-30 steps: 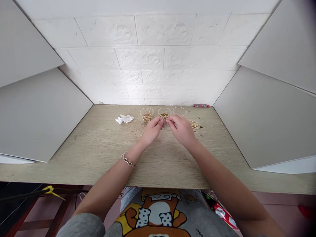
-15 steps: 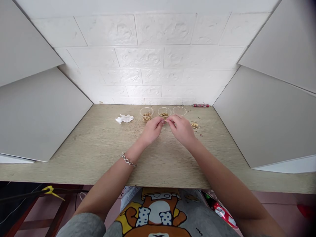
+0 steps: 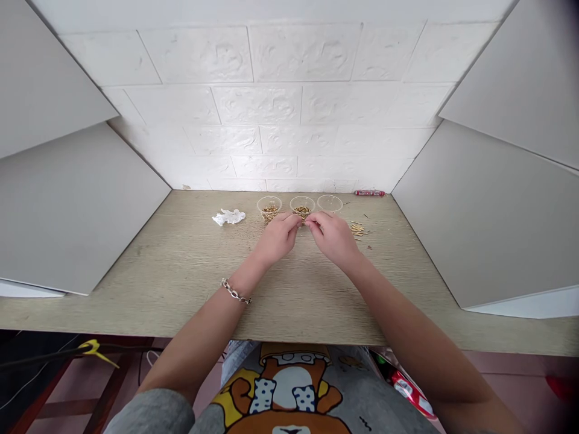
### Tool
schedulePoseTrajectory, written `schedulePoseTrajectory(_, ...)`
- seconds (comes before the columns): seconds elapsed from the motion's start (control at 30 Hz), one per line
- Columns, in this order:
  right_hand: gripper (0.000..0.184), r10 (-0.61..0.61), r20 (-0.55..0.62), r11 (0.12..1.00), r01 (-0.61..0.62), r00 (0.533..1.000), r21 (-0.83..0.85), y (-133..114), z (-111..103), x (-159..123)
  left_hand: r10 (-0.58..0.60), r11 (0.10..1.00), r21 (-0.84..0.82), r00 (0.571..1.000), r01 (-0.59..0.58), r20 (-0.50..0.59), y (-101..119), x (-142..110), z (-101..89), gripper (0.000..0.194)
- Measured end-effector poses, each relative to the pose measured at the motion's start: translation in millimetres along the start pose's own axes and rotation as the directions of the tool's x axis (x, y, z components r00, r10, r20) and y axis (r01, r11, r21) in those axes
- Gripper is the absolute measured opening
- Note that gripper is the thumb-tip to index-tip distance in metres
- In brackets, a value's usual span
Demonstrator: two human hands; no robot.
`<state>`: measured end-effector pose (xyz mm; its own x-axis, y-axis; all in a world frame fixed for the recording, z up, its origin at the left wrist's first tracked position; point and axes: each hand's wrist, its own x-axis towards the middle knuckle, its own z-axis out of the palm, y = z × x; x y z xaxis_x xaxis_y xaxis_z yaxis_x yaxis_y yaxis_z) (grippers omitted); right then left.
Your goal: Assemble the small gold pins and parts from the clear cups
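Observation:
My left hand point(image 3: 279, 239) and my right hand point(image 3: 333, 239) meet fingertip to fingertip over the table, both closed in a pinch. Between them is a tiny gold-coloured piece point(image 3: 303, 223), too small to make out in detail. Just behind the fingers stands a clear plastic cup point(image 3: 303, 199) with small gold-coloured parts in it. Another clear cup point(image 3: 269, 199), also holding gold-coloured bits, is behind my left hand. A third clear cup point(image 3: 330, 197) is partly hidden by my right hand. Thin gold-coloured sticks point(image 3: 357, 229) lie loose to the right of that hand.
Crumpled white tissue point(image 3: 228, 217) lies on the wooden table point(image 3: 312, 301) at the left. A red tube-like item point(image 3: 370, 193) rests against the white brick-patterned wall point(image 3: 280, 102). Grey panels point(image 3: 488, 217) flank the table on both sides.
The fingertips have shifted very slightly, and less of the gold-coloured piece shows between them. Otherwise both hands and the cups keep their places.

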<state>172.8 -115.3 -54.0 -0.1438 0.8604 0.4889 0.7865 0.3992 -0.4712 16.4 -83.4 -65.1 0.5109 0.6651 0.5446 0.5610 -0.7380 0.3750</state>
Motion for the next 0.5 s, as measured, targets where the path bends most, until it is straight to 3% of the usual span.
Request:
schedulePoseTrajectory(0.27, 0.023, -0.071, -0.047, 0.985, 0.063, 0.996, -0.158, -3.7, 2.0, -3.2, -0.015, 0.996, 0.086, 0.999, 0.012, 0.035, 4.9, -1.1, -2.7, 0.023)
schedulePoseTrajectory(0.5, 0.022, -0.075, -0.036, 0.995, 0.072, 0.997, -0.064, -2.3, 1.5, -3.3, -0.013, 0.999, 0.046, 0.999, 0.012, 0.031, 3.9, -0.9, -4.4, 0.022)
